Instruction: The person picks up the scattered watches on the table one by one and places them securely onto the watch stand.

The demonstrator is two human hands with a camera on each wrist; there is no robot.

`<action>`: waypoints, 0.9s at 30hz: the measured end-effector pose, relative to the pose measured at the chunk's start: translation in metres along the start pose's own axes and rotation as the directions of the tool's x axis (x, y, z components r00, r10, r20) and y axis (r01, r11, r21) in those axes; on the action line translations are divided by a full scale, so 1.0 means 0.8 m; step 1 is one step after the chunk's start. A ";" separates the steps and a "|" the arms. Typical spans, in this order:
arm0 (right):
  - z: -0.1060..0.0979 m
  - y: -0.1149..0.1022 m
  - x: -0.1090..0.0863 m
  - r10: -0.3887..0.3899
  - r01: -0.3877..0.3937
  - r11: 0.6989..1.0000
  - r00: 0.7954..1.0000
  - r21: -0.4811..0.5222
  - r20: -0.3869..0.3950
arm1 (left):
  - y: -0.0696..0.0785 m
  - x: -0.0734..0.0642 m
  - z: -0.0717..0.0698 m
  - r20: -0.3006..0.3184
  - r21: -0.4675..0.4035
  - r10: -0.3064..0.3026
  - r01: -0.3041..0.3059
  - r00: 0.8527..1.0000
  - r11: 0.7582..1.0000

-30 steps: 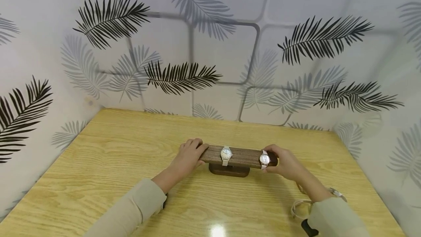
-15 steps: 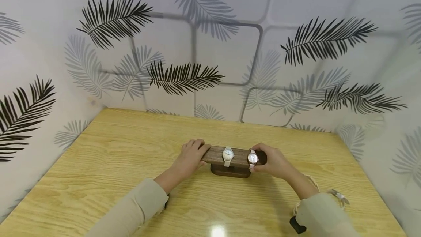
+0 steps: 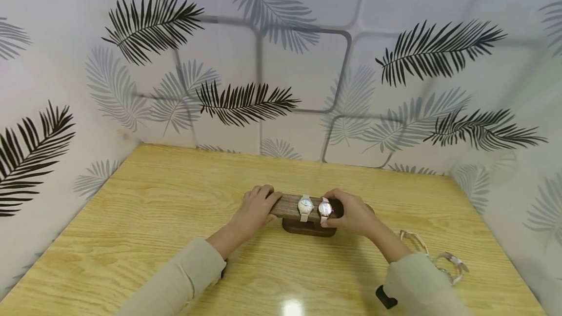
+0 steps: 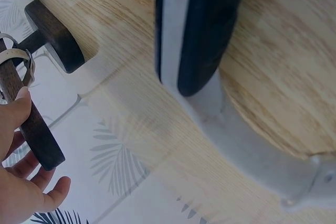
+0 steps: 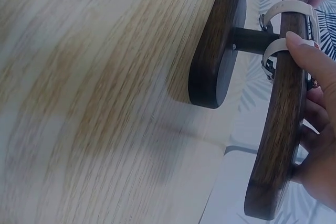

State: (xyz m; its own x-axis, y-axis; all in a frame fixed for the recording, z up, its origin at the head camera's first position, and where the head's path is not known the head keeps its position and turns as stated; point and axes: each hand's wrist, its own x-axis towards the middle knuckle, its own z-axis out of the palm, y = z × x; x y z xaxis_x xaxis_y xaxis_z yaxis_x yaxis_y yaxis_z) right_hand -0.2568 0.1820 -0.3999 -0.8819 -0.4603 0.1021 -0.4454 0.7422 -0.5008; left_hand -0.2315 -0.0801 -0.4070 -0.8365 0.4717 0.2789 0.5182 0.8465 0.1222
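Observation:
A dark wooden watch stand [image 3: 287, 205] has a long bar on a post above a rounded base [image 3: 309, 228]. Two wristwatches with pale straps are fastened round the bar: a cream-dialled watch [image 3: 305, 206] near the middle and a smaller watch [image 3: 325, 208] just right of it. My left hand [image 3: 251, 212] grips the bar's left end, thumb on the near side and fingers beyond, as the left wrist view shows. With my right hand [image 3: 356, 214] I hold the smaller watch between thumb and fingers; in the right wrist view the thumb [image 5: 310, 59] presses its strap [image 5: 275, 47] against the bar.
On the light wood table [image 3: 153, 208], right of the stand, lie a watch with a pale strap [image 3: 452, 263] and a thin looped band [image 3: 414, 239], partly behind my right forearm. A leaf-patterned wall [image 3: 290, 72] rises behind the table.
My right hand has slid the smaller watch leftward along the bar, from near its right end to close beside the cream-dialled watch. My left hand keeps its grip on the left end.

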 end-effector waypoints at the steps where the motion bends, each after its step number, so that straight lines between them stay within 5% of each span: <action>1: 0.001 -0.001 0.000 -0.003 0.003 1.000 1.000 0.003 0.003 | 0.000 0.000 0.000 0.001 0.001 0.000 0.000 1.000 1.000; 20: 0.002 -0.003 -0.001 -0.007 0.007 0.998 1.000 0.058 -0.003 | 0.003 0.001 0.001 0.005 -0.004 -0.011 0.011 1.000 1.000; 27: 0.008 -0.001 -0.003 -0.066 0.062 0.995 0.996 -0.075 -0.061 | 0.002 0.000 0.000 0.007 -0.040 -0.027 0.027 1.000 0.999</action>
State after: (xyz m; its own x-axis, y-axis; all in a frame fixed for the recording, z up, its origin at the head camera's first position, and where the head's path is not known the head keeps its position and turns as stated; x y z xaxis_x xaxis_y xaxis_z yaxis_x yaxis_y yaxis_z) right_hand -0.2534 0.1789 -0.4052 -0.8582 -0.4781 0.1869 -0.5092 0.7468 -0.4277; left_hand -0.2308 -0.0786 -0.4067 -0.8512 0.4508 0.2689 0.5022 0.8484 0.1674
